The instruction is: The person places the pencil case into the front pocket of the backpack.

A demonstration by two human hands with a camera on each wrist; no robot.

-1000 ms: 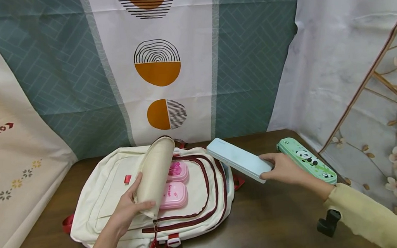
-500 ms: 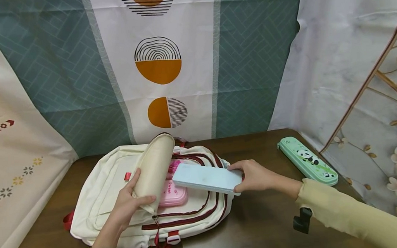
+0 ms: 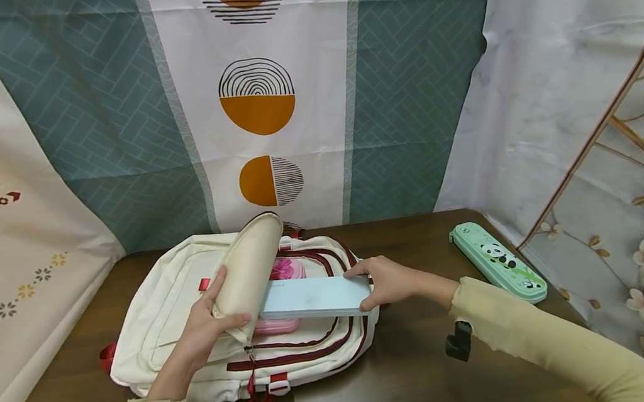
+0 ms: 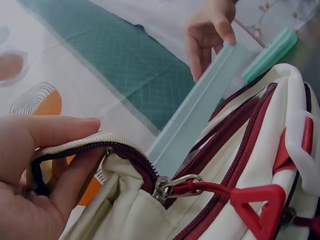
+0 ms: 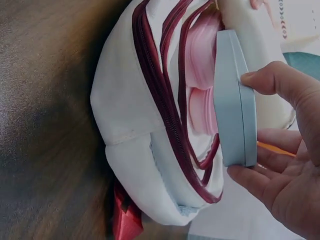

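A cream backpack [image 3: 155, 315] with dark red zippers lies on the table, its front pocket unzipped. My left hand [image 3: 207, 323] pinches the pocket's flap [image 3: 250, 270] between thumb and fingers and holds it folded back. By its right end, my right hand [image 3: 387, 281] grips a light blue pencil case [image 3: 315, 295]. The left end of that case is hidden behind the flap, at the pocket's mouth. Beneath it, two pink cases [image 5: 202, 50] lie in the pocket, partly covered. In the left wrist view a red zipper pull [image 4: 257, 210] hangs by the pocket's edge.
A green pencil case [image 3: 497, 261] with a panda picture lies at the table's right side. Brown wooden table [image 3: 425, 357] surrounds the bag. Patterned cloth [image 3: 416, 92] hangs behind and at both sides. A red strap [image 5: 125, 215] sticks out from the bag's end.
My right hand has carried the light blue pencil case leftward, from right of the backpack to over the pink cases, its far end now behind the flap. The left hand keeps holding the flap.
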